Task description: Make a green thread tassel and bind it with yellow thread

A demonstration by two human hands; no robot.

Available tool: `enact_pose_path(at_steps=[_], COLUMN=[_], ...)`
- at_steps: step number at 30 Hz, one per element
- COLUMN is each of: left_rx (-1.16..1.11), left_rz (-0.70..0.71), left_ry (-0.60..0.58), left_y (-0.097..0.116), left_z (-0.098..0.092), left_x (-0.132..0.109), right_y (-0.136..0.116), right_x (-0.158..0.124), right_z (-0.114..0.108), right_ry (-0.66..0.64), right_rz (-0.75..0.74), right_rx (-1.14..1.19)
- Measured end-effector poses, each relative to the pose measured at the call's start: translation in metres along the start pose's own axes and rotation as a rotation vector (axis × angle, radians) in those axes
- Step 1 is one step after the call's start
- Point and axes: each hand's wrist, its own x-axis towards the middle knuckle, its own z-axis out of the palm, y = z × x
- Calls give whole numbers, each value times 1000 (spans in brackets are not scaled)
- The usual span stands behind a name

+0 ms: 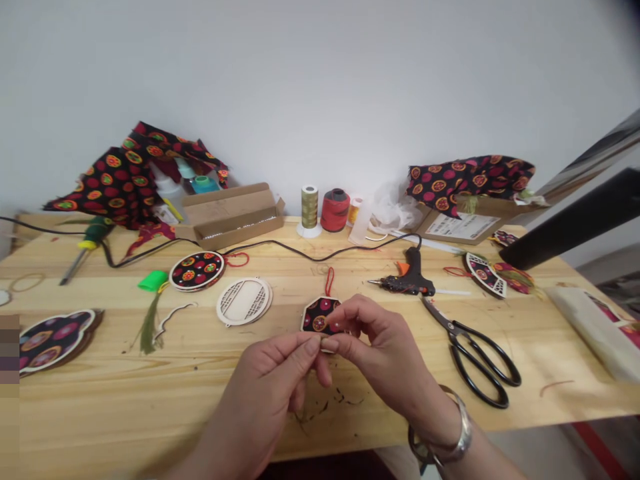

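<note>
My left hand [280, 373] and my right hand [383, 357] meet over the front of the table, thumbs nearly touching. Fingers of both are pinched together at the lower edge of an octagonal ornament [316, 312]. A tiny greenish bit shows between the fingertips, too small to name. The ornament has black fabric with printed circles, a pale wooden rim and a red cord loop [330, 281] at its top; my right fingers hide part of it. Left of it lies a round wooden lattice piece [244, 301]. Black-handled scissors [483, 357] lie right of my right hand.
Behind my right hand is a black glue gun [407, 277]; its cable crosses the table. Thread spools [310, 210], a cardboard box [235, 217] and patterned cloth [117, 177] stand along the wall. A round ornament [197, 270] and green tassel [150, 327] lie left.
</note>
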Motion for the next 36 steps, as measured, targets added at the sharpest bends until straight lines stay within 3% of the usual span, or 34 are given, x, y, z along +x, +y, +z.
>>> enact_pose_path(at_steps=[8,15,21,36], left_rx=[13,-39,-138,-274], left_rz=[-31,-67,-92,-174], left_ry=[-24,-57,-75,-50], left_y=[2,1,-1,0], left_z=[1,1,2,0], left_x=[1,2,4,1], right_y=[3,7,5,5], right_x=[0,0,0,-3], right_z=[-2,-3,-4,-3], right_ry=[-118,-58,-80,-74], right_rz=[-68,-157,-239,-211], right_rx=[32,-67,-231,-213])
